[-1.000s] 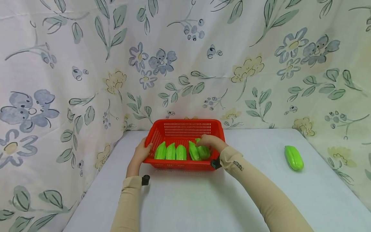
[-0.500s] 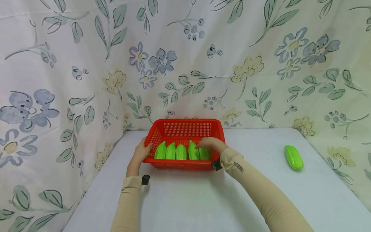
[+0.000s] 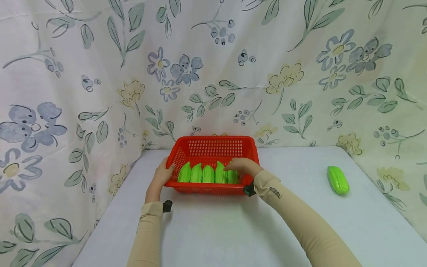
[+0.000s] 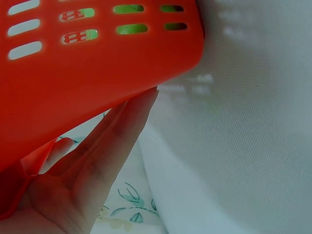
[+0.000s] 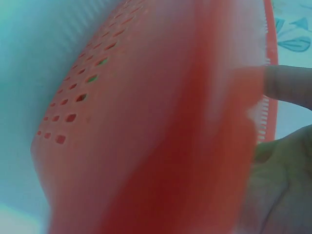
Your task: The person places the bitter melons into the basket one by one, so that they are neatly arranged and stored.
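In the head view a red plastic basket [image 3: 213, 190] holds several glossy green, ridged, oblong vegetables with tapered tips, standing in a row; one [image 3: 208, 174] is near the middle. My left hand [image 3: 162, 173] grips the basket's left side, thumb over the rim; the left wrist view shows its fingers [image 4: 124, 129] stretched along the outside wall. My right hand [image 3: 245, 166] reaches over the right rim, fingers curled about the rightmost green vegetable [image 3: 232, 177] and a fingertip at its neighbour [image 3: 220, 173]. In the right wrist view, the basket wall hides most of this grip.
Another green vegetable [image 3: 338, 180] lies alone at the right on the white table [image 3: 213, 230]. Behind the table hangs a floral curtain [image 3: 213, 74], close past the basket's far side.
The two rightmost green vegetables have straightened and shifted left, toward the others, under my right hand. My left hand and the basket have stayed in place.
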{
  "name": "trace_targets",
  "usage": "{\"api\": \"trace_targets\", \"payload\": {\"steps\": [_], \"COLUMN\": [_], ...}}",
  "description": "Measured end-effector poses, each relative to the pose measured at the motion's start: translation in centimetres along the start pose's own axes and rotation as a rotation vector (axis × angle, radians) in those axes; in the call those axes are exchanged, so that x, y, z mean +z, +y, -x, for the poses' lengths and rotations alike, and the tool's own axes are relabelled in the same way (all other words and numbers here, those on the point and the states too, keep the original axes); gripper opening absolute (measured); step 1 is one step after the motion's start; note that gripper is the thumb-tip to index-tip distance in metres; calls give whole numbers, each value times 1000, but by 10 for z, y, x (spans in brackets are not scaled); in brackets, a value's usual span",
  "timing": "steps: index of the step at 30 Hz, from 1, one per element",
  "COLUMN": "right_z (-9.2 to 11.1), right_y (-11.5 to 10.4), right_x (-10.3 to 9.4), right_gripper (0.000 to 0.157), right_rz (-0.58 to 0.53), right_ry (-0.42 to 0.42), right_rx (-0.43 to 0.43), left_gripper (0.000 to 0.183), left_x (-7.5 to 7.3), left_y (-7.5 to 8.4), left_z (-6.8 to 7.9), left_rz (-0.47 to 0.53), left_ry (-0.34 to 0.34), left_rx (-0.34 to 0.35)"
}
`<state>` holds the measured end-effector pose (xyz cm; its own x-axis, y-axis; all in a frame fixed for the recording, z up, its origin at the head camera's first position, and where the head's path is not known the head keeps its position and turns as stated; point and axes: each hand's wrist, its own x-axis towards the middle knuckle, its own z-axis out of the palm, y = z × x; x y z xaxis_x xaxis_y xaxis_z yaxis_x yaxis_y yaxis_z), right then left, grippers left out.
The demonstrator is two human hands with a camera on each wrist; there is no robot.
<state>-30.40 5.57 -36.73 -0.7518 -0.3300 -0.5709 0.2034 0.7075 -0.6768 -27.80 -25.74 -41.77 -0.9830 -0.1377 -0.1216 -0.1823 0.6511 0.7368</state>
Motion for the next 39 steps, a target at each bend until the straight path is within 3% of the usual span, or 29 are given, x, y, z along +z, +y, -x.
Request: {"api": "trace_targets", "payload": {"steps": [9,17,24,32,39], "right_z": [-3,-3,-6,4,4], "right_y": [8,9,11,10,12], "right_x": [-2,3,-1,-2,-3], "right_gripper": [65,71,75,60,80], "right_rz": [127,43,65,47,-40], "right_ry": [37,39,32,77,147], "right_rx": [-52,-19,-24,-75,-104], "left_gripper": [57,57,58,58,58], "left_x": [2,2,1,0,0], "left_y": [-1,0,0,2,3], "left_z": [3,4,4,3,3], "left_rz": [3,-6,-1,0,-1], "left_ry": [-2,6,5,0,1], "left_rx": [-2,-6,-17,-10,-11]}}
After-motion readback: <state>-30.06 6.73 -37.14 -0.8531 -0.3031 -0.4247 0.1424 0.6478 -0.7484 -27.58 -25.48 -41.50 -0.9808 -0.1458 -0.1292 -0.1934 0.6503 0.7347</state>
